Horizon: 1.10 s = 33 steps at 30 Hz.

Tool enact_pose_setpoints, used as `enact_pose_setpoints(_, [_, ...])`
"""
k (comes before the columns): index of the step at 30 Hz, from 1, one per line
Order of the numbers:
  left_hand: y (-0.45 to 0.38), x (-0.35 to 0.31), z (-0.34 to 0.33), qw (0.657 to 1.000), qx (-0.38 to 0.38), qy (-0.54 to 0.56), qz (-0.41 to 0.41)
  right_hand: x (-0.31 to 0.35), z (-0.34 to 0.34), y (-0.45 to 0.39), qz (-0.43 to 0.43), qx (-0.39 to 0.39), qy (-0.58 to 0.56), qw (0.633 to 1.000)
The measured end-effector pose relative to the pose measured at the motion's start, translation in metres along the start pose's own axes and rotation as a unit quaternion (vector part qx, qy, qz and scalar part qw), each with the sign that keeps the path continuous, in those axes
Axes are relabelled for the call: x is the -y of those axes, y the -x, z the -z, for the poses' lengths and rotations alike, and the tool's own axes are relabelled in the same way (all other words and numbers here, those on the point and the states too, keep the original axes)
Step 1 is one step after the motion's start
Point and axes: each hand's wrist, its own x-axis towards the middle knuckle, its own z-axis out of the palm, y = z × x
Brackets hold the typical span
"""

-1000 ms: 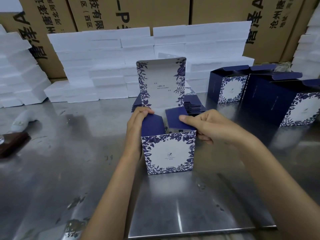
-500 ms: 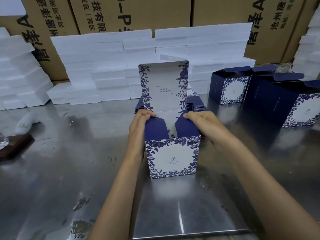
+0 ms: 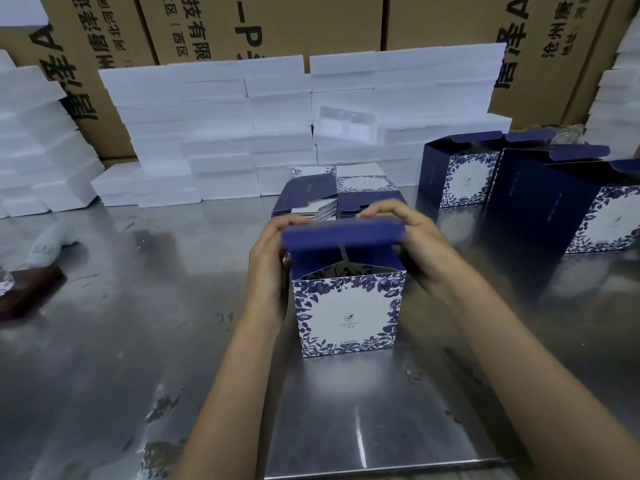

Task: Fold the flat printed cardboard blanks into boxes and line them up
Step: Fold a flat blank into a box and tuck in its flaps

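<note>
A blue-and-white floral box (image 3: 346, 313) stands upright on the steel table (image 3: 138, 341) in the middle of the view. Its dark blue lid (image 3: 343, 233) is bent forward over the opening, not quite down. My left hand (image 3: 268, 268) grips the box's left side and the lid's left end. My right hand (image 3: 412, 244) holds the lid's right end, fingers curled over its back edge. Behind the box lies a stack of flat printed blanks (image 3: 311, 199). Two folded boxes (image 3: 460, 171) (image 3: 568, 202) with open lids stand at the right.
White foam blocks (image 3: 242, 126) are piled along the back, with more at the far left (image 3: 31, 143). Brown shipping cartons (image 3: 311, 22) form a wall behind them. A dark wooden object (image 3: 27, 292) and a pale item (image 3: 52, 240) lie at the left edge.
The tall printed lid that stood upright behind the box has been folded forward and down over the side flaps. Both hands moved from the side flaps up to the lid's ends.
</note>
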Motion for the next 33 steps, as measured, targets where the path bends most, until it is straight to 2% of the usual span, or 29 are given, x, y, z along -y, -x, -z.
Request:
enact_pose_setpoints(4, [0.001,0.004,0.006,1.0,0.012,-0.009,-0.008,0.005,0.01,0.004,-0.06,0.043,-0.039,0.996])
enact_pose_setpoints(8, [0.0,0.001,0.007,0.991,-0.006,-0.126,-0.035,0.015,0.001,0.0,-0.063,0.009,0.099,0.993])
enact_pose_setpoints(11, [-0.007,-0.017,0.008,0.977,0.018,-0.21,0.022,0.028,-0.009,-0.012,-0.066,0.002,0.177,0.982])
enact_pose_setpoints(14, [-0.016,-0.041,-0.002,0.943,0.052,-0.313,0.097,0.045,-0.025,-0.026,-0.096,0.012,0.271,0.958])
enact_pose_setpoints(17, [-0.02,-0.048,-0.019,0.911,0.043,-0.391,0.127,0.045,-0.046,-0.03,-0.113,0.033,0.318,0.941])
enact_pose_setpoints(21, [-0.025,-0.037,-0.029,0.904,0.034,-0.412,0.11,0.036,-0.052,-0.028,-0.062,0.039,0.344,0.936])
enact_pose_setpoints(26, [-0.024,-0.033,-0.031,0.9,0.031,-0.431,0.063,0.034,-0.048,-0.031,-0.05,0.039,0.351,0.934])
enact_pose_setpoints(33, [-0.022,-0.034,-0.031,0.902,0.043,-0.422,0.083,0.032,-0.048,-0.028,-0.054,0.023,0.354,0.933])
